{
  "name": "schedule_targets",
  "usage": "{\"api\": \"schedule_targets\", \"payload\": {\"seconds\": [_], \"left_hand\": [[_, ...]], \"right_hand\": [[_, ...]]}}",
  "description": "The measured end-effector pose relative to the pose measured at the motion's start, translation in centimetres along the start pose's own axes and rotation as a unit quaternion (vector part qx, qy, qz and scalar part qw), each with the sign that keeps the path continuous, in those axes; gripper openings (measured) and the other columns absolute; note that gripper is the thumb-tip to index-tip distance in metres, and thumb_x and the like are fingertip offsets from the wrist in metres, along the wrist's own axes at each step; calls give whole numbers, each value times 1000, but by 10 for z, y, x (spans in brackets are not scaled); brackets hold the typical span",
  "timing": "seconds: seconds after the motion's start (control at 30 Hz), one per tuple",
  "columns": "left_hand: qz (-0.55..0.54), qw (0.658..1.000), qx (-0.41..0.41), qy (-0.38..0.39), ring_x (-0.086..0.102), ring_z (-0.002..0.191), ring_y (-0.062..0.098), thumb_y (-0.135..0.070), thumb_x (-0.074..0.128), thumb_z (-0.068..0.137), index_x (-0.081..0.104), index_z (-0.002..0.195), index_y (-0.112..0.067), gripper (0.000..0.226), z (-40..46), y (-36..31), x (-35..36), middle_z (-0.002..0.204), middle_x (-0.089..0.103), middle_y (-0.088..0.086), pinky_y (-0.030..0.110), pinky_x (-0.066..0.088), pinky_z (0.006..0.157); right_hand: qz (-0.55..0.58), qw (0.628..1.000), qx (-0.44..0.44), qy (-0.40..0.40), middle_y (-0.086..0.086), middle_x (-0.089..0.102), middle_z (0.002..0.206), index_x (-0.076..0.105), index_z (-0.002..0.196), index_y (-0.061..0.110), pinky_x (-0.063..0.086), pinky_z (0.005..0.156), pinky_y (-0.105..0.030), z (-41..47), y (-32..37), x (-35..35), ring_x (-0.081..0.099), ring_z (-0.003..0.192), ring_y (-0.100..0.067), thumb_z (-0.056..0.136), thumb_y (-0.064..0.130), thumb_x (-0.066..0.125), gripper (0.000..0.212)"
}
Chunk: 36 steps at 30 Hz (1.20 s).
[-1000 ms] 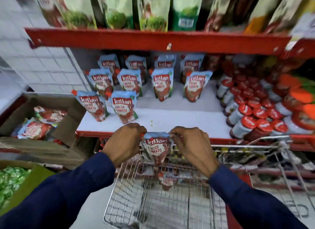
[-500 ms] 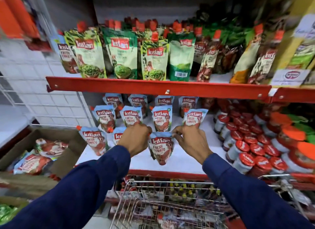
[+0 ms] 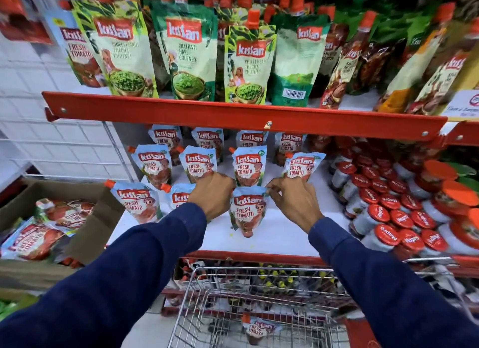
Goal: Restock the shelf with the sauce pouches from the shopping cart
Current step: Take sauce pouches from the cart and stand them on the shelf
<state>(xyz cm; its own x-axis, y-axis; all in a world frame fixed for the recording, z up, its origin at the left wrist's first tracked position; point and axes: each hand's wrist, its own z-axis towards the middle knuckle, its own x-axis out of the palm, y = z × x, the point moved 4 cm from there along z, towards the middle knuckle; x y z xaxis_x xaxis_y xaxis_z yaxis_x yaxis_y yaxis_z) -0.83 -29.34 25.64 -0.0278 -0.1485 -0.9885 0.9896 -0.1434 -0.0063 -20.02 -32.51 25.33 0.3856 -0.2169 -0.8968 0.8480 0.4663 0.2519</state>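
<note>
A light-blue fresh tomato sauce pouch (image 3: pixel 247 213) stands upright on the white shelf (image 3: pixel 285 231) in the front row. My left hand (image 3: pixel 212 192) pinches its top left corner and my right hand (image 3: pixel 294 200) pinches its top right corner. Several matching pouches stand in rows behind and to the left, such as one at the front left (image 3: pixel 136 205). Below, the wire shopping cart (image 3: pixel 259 308) holds another tomato pouch (image 3: pixel 258 329) on its floor.
Red-lidded jars (image 3: pixel 383 213) fill the shelf's right side. The red-edged upper shelf (image 3: pixel 233 117) carries green chutney pouches (image 3: pixel 190 49). A cardboard box (image 3: pixel 51 231) with more pouches sits at the left.
Both hands lifted the pouch out of the cart, carried it forward and lowered it onto the shelf's front row. The view tilted upward.
</note>
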Motion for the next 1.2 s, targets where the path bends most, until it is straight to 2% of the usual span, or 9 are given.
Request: {"api": "schedule_targets", "payload": {"seconds": [0.13,0.33,0.57,0.7,0.9,1.2], "left_hand": [[5,1000,12,1,66,86,38,-6,59,88,71,97,-11,16,2,1,5,93,73,16,37,48,64],[8,1000,17,-3,65,89,37,-9,60,88,70,98,-10,15,4,3,11,96,73,14,34,40,62],[-2,1000,14,-10,65,88,35,-9,61,88,71,100,-11,15,5,0,10,97,73,13,34,41,63],[-38,999,10,-8,66,88,37,-8,59,91,71,100,-11,15,3,1,11,97,73,14,39,51,67],[-70,998,-1,-2,67,94,37,-11,65,93,69,120,-13,27,0,3,13,109,75,15,40,56,75],[-111,994,2,-13,65,109,40,-18,71,91,57,134,-11,46,-15,-7,4,127,69,16,44,56,83]], "right_hand": [[7,1000,1,4,3,79,94,76,102,29,33,59,-27,1,-1,6,69,84,-26,93,28,62,17],[9,1000,6,1,3,79,95,76,104,30,36,59,-27,2,-2,10,69,84,-25,93,28,63,17],[7,1000,16,12,1,78,99,76,106,26,36,61,-27,1,-4,9,67,88,-26,94,27,63,18],[19,999,27,34,0,77,103,75,109,24,47,68,-33,0,-5,9,67,94,-28,95,26,62,20],[38,997,30,52,1,77,107,74,113,23,51,74,-33,-2,-1,7,68,95,-25,96,26,61,21],[32,997,42,52,-4,74,118,68,123,20,54,83,-39,-10,4,5,67,102,-31,93,26,66,31]]}}
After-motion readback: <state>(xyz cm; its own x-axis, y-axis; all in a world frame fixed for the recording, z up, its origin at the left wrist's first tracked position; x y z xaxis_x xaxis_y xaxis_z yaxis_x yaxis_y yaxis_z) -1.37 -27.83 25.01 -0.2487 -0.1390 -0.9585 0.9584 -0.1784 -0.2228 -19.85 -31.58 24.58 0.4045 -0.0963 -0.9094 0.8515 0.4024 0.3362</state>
